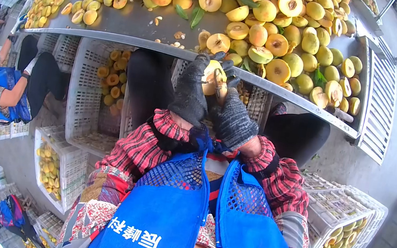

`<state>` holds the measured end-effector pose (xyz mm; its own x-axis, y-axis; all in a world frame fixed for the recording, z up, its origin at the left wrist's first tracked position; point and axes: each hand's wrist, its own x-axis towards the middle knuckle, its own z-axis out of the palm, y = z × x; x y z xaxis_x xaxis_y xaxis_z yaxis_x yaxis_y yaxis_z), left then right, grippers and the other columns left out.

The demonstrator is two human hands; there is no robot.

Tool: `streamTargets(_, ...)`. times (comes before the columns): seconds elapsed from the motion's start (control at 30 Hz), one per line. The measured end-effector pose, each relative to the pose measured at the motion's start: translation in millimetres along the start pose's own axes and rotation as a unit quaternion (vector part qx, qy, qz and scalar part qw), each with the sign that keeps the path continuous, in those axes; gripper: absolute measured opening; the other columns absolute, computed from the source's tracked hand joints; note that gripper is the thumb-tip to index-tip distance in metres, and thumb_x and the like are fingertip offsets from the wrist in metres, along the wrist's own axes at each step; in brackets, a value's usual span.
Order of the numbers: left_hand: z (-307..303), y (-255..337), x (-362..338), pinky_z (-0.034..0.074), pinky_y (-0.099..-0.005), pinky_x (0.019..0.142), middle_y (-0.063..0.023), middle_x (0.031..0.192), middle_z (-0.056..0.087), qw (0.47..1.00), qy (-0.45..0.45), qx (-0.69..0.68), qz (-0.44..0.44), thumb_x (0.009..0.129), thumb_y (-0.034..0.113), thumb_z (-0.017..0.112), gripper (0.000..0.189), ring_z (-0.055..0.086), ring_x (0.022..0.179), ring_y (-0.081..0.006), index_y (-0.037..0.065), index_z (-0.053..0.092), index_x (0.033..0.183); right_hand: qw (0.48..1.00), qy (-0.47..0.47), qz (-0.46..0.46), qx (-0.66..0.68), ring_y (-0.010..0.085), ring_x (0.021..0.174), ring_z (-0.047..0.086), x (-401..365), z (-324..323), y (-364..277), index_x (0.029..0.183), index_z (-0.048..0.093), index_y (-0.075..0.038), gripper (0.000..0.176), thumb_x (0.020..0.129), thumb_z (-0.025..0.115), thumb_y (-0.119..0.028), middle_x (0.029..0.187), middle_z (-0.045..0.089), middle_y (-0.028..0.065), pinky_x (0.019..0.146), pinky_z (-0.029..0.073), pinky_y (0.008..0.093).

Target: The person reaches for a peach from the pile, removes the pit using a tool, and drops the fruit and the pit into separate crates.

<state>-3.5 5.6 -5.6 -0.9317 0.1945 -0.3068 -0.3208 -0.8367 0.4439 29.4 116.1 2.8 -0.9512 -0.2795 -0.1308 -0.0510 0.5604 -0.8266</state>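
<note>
In front of my chest, at the table's edge, my left hand (191, 88) in a dark grey glove is closed around a halved yellow peach (212, 68), its cut face showing. My right hand (234, 117), in a matching glove, is closed against the fruit from the right. Between the hands is a small, thin metal tool (221, 94), which looks held in the right hand; most of it is hidden by fingers. Just beyond lie more halved peaches (277, 71) and a few loose pits (178, 35) on the metal table (137, 22).
Peaches and green leaves (197, 16) cover much of the table, bounded by a raised metal rim (164, 49). Plastic crates (86, 89) of fruit stand beneath it and beside me, including one crate (334, 207) at right. A co-worker in a blue vest (4, 91) sits at left.
</note>
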Motion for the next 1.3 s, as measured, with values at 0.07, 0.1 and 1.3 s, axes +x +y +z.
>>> streamTargets(0.07,-16,-5,6,0.047,-0.031,0.08,-0.0149,0.106,0.055,1.0,-0.011,-0.008,-0.007,0.089,0.023,0.04,0.036,0.056,0.094,-0.0211,-0.001,0.043,0.116,0.998,0.011,-0.035,0.043,0.0347,0.077,0.052,0,5,5,0.113,0.042,0.001,0.04,0.077,0.055,-0.01,0.086,0.049,0.0218,0.066,0.042,0.0406)
streamTargets(0.1,-38,-13,14,0.046,-0.0352,0.083,-0.0172,0.106,0.054,0.978,0.008,0.198,0.07,0.09,0.027,0.036,0.041,0.055,0.094,-0.025,-0.004,0.042,0.116,0.998,0.01,-0.035,0.043,0.0347,0.077,0.052,1,8,12,0.113,0.042,0.001,0.04,0.077,0.055,-0.01,0.086,0.049,0.0218,0.066,0.042,0.0406)
streamTargets(1.3,13,14,-10,0.046,-0.0326,0.08,-0.0172,0.102,0.056,0.984,-0.034,0.145,0.097,0.089,0.03,0.041,0.044,0.055,0.091,-0.0198,-0.004,0.044,0.117,0.677,-0.293,0.176,0.652,0.0084,0.034,0.038,-10,-3,5,0.092,0.051,-0.002,0.023,0.079,0.059,-0.019,0.056,0.046,0.001,0.03,0.028,0.0206)
